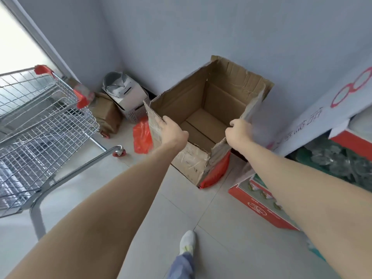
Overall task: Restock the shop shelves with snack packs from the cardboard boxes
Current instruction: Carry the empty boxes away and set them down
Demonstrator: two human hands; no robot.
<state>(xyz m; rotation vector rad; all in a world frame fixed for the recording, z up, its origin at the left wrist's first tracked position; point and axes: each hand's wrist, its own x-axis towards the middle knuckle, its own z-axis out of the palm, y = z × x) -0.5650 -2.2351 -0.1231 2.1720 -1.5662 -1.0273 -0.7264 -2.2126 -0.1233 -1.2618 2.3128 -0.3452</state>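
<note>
Left fingers [165, 120] are hooked over the top edge of the box's left flap. Right fingers [233, 124] are curled round the edge of the right flap (that side's blurry, so the exact grip is hard to read). The left hand [174, 132] and right hand [238, 132] sit at the ends of straight, outstretched arms. The open cardboard box [203, 101] stands on the tiled floor [201, 208] by the wall, with a wire shopping trolley [46, 125] to its left and a red carton [259, 210] near its right.
</note>
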